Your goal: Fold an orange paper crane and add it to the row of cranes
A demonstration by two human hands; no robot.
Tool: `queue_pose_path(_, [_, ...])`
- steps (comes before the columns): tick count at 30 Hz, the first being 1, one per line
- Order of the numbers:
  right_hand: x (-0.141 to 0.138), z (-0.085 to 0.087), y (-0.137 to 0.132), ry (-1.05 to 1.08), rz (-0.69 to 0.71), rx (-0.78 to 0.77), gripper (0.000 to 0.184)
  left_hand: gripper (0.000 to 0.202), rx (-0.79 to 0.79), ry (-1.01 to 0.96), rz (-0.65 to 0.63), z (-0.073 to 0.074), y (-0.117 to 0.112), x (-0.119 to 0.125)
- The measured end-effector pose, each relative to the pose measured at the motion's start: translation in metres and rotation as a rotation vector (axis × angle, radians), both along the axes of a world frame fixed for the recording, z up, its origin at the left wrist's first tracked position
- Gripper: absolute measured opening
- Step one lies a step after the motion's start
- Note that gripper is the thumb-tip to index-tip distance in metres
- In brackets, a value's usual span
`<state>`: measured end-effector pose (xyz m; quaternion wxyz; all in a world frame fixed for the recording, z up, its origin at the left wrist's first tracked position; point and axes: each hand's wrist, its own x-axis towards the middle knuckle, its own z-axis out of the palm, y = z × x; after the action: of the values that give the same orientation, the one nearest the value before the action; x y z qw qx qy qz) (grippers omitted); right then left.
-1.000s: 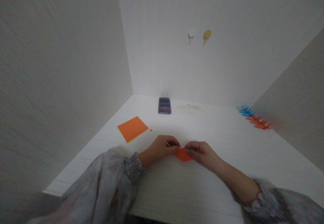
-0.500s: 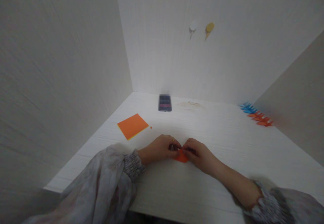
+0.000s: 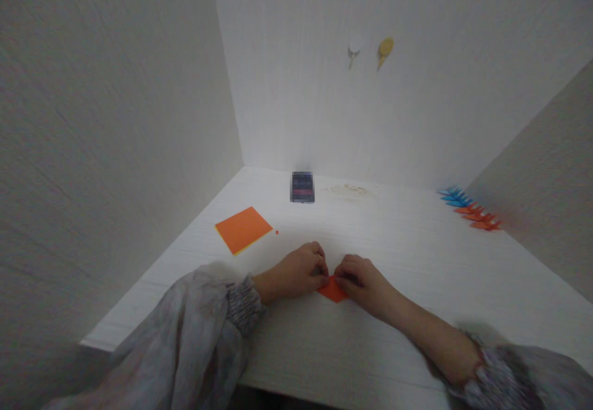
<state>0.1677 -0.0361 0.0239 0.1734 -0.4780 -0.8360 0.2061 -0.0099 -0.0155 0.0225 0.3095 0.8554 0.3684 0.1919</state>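
A small piece of orange-red paper [image 3: 334, 291] lies low on the table between my hands, partly covered by the fingers. My left hand [image 3: 308, 271] pinches its left side, thumb and fingers together. On the opposite side my right hand [image 3: 360, 276] grips the paper with curled fingers. Only the near, pointed part of the paper shows; the folds under my fingertips are hidden.
Beyond my left hand lies an orange paper stack [image 3: 244, 230] with a yellow edge, a tiny orange scrap [image 3: 277, 232] beside it. A blurred dark box [image 3: 302, 188] stands by the back wall. Blue folded papers [image 3: 456, 197] and orange folded papers [image 3: 479, 217] line the right side. Two hooks hang above.
My left fingers have shifted slightly on the paper and curled closer. A little more of the paper's near part shows, slightly nearer to me. The right hand has barely moved.
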Motion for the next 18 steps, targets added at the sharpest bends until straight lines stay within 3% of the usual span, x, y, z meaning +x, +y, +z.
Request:
queue_pose_path(9, [0.009,0.000,0.005,0.041,0.138,0.071,0.013,0.013,0.003,0.091,-0.016,0.012,-0.002,0.001])
queue_pose_path(18, [0.019,0.002,0.003,0.056,0.332,0.116,0.019,0.017,0.106,0.089,-0.092,0.007,-0.002,-0.004])
